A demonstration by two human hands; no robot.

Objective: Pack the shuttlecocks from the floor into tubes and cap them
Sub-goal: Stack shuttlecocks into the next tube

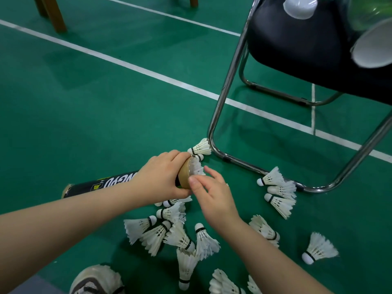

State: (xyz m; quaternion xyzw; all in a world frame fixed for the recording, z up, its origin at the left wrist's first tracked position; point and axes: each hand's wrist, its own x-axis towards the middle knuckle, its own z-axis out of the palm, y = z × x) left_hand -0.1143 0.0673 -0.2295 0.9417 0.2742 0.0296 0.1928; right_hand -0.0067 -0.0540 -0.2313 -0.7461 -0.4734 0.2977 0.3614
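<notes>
The left hand [161, 177] grips the black cardboard tube [101, 184] near its mouth; the right hand [214, 196], fingers loosely spread, touches the white feathered shuttlecock [196, 166] protruding there; loose shuttlecocks [169, 232] litter the green floor [84, 124].

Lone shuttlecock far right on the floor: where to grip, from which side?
Pinch the lone shuttlecock at its cork end, from above. It lies alone on its side, cork pointing lower left in the view; the flared feathers would likely crush.
</notes>
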